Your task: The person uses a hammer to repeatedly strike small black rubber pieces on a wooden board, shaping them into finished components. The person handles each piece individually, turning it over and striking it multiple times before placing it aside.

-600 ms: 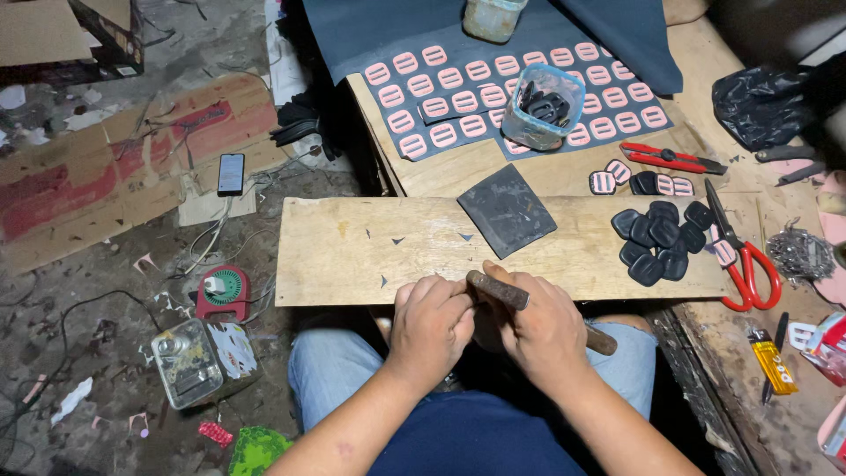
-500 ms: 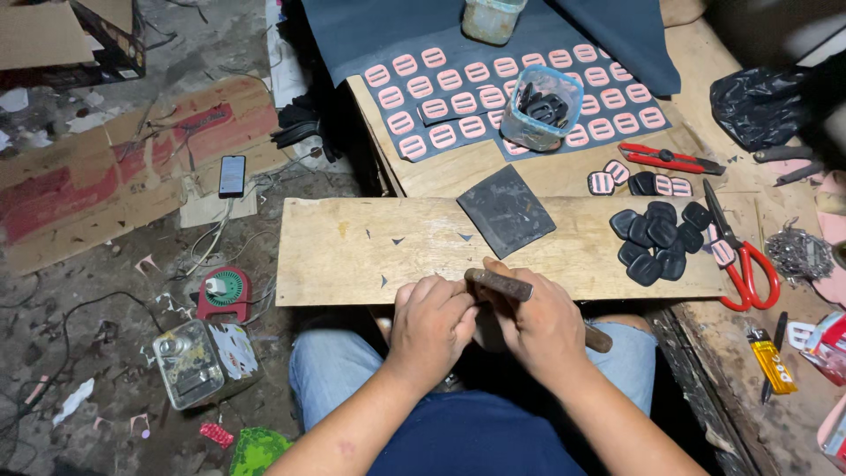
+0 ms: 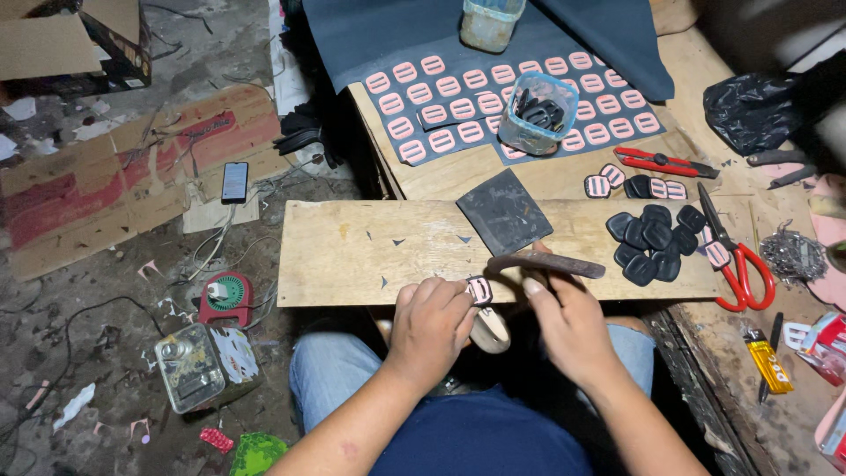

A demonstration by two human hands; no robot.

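Two hands at lower centre of the head view, over the near edge of a wooden board (image 3: 352,251) laid across the desk (image 3: 546,176). Left hand (image 3: 429,324) pinching a small pink-edged buckle piece (image 3: 478,289) between fingertips, grip closed on it, just at the board's edge. Right hand (image 3: 568,319) wrapped around a curved rusty knife (image 3: 546,263), grip closed on the handle, blade lying just above the piece.

Compared with half a second ago: little shift in the hands, both in nearly the same spot, the piece now showing more plainly between the fingers, so trimming seemingly under way.

Right of centre, a heap of black pieces (image 3: 648,236) beside red scissors (image 3: 740,256). Upper centre, rows of pink-edged pieces on a dark sheet (image 3: 397,35), with a clear tub (image 3: 538,115).
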